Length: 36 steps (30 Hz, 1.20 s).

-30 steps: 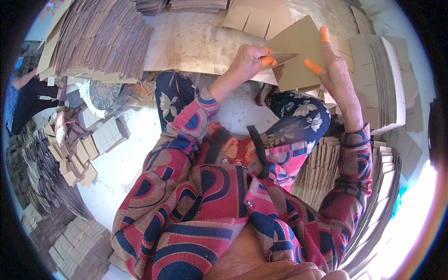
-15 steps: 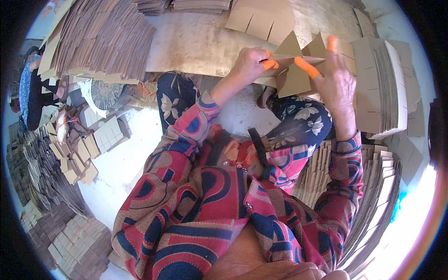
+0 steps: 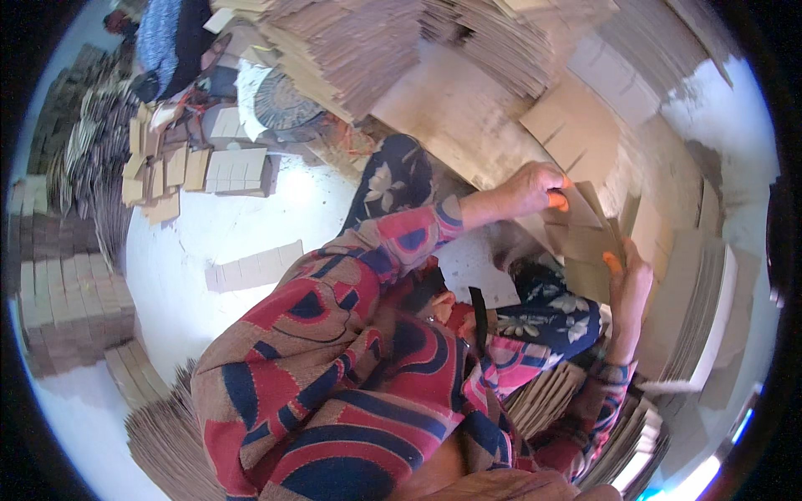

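Note:
A brown cardboard divider [image 3: 587,267], made of slotted pieces, is held over my right knee at the edge of the work board. My left hand [image 3: 530,192] pinches its far left edge between thumb and finger, both tipped with orange finger covers. On the near right side, my right hand [image 3: 632,288] grips the divider with its orange-covered thumb against it; its other fingers are partly hidden. A slotted cardboard sheet [image 3: 576,125] lies on the board just beyond my left hand.
A tall stack of cardboard sheets [image 3: 351,50] stands at the far side of the board [image 3: 451,108], another stack [image 3: 689,309] at the right. Loose dividers [image 3: 163,175] and a cardboard strip [image 3: 255,267] lie on the floor at left. Another person [image 3: 163,37] is at the upper left.
The view has swung toward the left. The divider, earlier spread into crossed panels, now looks flatter. My right hand, earlier with fingers spread, has closed on its near right side.

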Motion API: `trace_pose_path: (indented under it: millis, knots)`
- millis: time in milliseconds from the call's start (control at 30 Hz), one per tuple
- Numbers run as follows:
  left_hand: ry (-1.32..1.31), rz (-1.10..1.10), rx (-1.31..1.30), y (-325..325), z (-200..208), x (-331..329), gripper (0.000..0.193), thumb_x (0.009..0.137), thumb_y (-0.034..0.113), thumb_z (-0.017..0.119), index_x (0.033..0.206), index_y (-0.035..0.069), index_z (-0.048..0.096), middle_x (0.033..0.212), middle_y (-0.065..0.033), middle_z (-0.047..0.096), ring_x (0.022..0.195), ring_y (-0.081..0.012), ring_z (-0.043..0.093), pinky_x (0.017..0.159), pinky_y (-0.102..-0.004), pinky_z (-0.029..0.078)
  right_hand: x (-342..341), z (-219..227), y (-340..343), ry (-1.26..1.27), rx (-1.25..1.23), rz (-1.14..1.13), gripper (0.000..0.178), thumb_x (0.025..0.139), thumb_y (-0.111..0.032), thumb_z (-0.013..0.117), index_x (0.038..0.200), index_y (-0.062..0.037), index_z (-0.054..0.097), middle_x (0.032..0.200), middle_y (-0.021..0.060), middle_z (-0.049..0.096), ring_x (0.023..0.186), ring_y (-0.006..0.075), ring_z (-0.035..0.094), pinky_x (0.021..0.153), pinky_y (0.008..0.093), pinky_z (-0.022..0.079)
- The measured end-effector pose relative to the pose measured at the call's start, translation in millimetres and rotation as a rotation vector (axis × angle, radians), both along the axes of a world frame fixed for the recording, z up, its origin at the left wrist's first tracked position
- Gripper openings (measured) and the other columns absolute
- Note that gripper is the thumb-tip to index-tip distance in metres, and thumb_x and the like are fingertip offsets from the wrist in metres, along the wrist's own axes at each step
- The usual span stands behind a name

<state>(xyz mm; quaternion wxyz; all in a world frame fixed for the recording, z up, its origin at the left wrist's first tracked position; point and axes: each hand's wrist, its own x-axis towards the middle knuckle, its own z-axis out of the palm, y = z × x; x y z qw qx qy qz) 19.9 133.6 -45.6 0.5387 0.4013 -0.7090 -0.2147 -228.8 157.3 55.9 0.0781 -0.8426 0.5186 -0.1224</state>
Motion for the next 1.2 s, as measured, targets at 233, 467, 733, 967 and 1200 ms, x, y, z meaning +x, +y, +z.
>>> trace_pose_path:
  millis: [233, 467, 733, 967, 1200]
  knots:
    - [0.032, 0.173, 0.032, 8.2, -19.9, 8.5, 0.058, 0.064, 0.017, 0.081, 0.114, 0.003, 0.055, 0.095, -0.0126, 0.059, 0.085, -0.0248, 0.058, 0.071, -0.0343, 0.048, 24.0, -17.5, -2.4, -0.002, -0.106, 0.097, 0.031, 0.082, -0.003, 0.062, 0.113, -0.0011, 0.062, 0.078, 0.0266, 0.062, 0.067, 0.0371, 0.063, 0.058, 0.0393, 0.049]
    - [-0.031, 0.008, 0.018, 23.2, 16.5, 41.5, 0.059, 0.068, 0.012, 0.079, 0.123, 0.004, 0.057, 0.088, -0.0094, 0.060, 0.077, -0.0234, 0.058, 0.069, -0.0311, 0.047, 35.6, 20.0, 19.8, -0.225, -0.197, 0.275, 0.027, 0.083, 0.003, 0.056, 0.110, 0.0018, 0.060, 0.079, 0.0209, 0.064, 0.067, 0.0349, 0.063, 0.058, 0.0398, 0.049]
    - [-0.202, -0.185, -0.305, 78.0, 132.9, 87.5, 0.042, 0.071, -0.006, 0.062, 0.113, -0.001, 0.063, 0.096, -0.0101, 0.066, 0.077, -0.0236, 0.059, 0.069, -0.0312, 0.048, 57.7, 93.0, 44.4, -0.166, -0.371, 0.434, 0.040, 0.081, 0.005, 0.056, 0.120, 0.0024, 0.056, 0.105, 0.0170, 0.065, 0.092, 0.0311, 0.064, 0.076, 0.0364, 0.051]
    - [-0.504, 0.590, -0.346, 59.3, 106.5, 202.9, 0.026, 0.075, 0.009, 0.069, 0.100, 0.003, 0.066, 0.080, -0.0083, 0.060, 0.063, -0.0252, 0.054, 0.049, -0.0354, 0.041, 236.8, 115.2, -108.0, -0.164, -0.640, 0.383, 0.079, 0.075, -0.040, 0.072, 0.140, -0.0100, 0.038, 0.144, 0.0139, 0.039, 0.137, 0.0319, 0.029, 0.110, 0.0500, 0.021]
    - [-0.572, 0.500, -0.260, 91.2, 109.9, 197.4, 0.038, 0.067, 0.000, 0.064, 0.105, 0.001, 0.065, 0.088, -0.0116, 0.063, 0.069, -0.0255, 0.057, 0.054, -0.0343, 0.046, 328.9, 9.7, -224.1, 0.338, -0.444, 0.243, 0.103, 0.069, -0.075, 0.056, 0.148, -0.0178, 0.021, 0.150, 0.0163, 0.025, 0.140, 0.0370, 0.018, 0.108, 0.0605, 0.015]
